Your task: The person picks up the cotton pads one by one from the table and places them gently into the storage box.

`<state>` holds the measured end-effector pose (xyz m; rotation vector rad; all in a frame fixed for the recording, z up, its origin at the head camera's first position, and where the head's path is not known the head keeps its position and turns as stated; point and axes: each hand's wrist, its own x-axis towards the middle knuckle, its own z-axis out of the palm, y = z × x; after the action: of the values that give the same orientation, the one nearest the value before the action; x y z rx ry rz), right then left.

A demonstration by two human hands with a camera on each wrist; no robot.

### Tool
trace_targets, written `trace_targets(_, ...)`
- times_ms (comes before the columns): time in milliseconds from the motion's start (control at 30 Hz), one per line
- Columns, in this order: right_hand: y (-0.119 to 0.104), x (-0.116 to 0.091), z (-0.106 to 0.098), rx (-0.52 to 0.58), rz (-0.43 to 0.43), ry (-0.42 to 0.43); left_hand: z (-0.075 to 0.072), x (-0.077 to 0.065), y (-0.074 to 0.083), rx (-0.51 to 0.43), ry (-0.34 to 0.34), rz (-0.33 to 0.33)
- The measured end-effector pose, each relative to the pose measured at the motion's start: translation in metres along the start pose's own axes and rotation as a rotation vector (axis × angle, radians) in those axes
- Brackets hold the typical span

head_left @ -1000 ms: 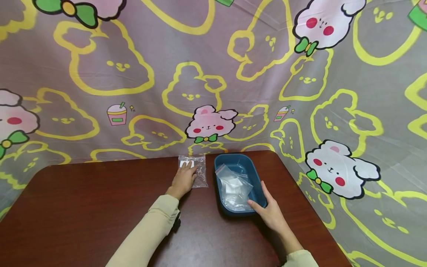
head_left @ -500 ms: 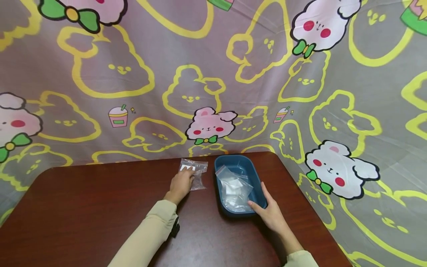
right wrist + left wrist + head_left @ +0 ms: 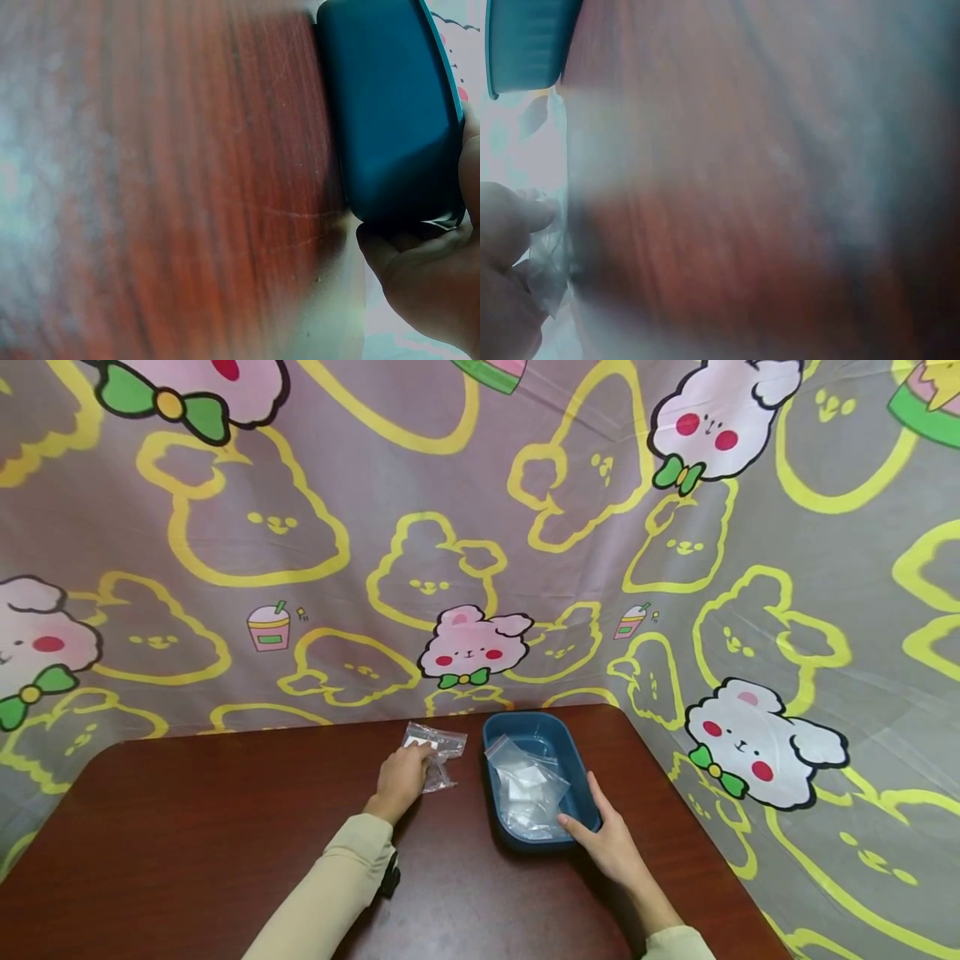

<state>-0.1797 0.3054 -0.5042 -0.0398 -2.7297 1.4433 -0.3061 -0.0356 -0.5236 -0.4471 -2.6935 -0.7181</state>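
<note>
Pinched in the fingers of my left hand [image 3: 401,781] is a clear zip-lock bag [image 3: 448,743] with a flat white piece [image 3: 420,742] inside, low over the table. The bag is crumpled below its zip strip; the left wrist view shows its film [image 3: 549,279] bunched between thumb and finger. My right hand [image 3: 617,843] grips the near right corner of a blue plastic basin [image 3: 528,717], thumb over the rim and fingers along the outer wall. Several similar bags [image 3: 523,781] with white pieces lie overlapped in the basin.
The dark red wooden table [image 3: 240,827] extends to the left and front. A patterned cloth [image 3: 337,527] hangs behind it and along the right side, close to the basin.
My left hand has drawn slightly back toward me and curled its fingers, gathering the bag that lay flat under it. The right hand and basin stay in place; the view tilts slightly.
</note>
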Motion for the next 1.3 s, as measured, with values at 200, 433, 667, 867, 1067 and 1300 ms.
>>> trace_targets(200, 0.0, -0.002, 0.0, 0.002, -0.018, 0.006, -0.004, -0.001, -0.001, -0.006, -0.01, 0.001)
trace_targets(433, 0.003, -0.002, 0.001, -0.003, -0.034, 0.011, -0.008, -0.003, 0.0, -0.017, 0.002, 0.007)
trace_targets(667, 0.003, -0.003, 0.002, 0.011, -0.029, 0.001, -0.014, -0.004, 0.002, -0.047, 0.09, 0.076)
trace_targets(867, 0.001, -0.003, 0.001, 0.004, -0.029, 0.004, -0.026, -0.004, 0.006, -0.09, 0.147, 0.087)
trace_targets(1067, 0.0, -0.002, 0.001, -0.002, -0.029, -0.001, -0.039, -0.008, 0.006, -0.11, 0.187, 0.07)
trace_targets(1300, 0.001, -0.001, 0.001, -0.002, -0.033, 0.004, -0.054, -0.018, 0.002, -0.154, 0.274, 0.129)
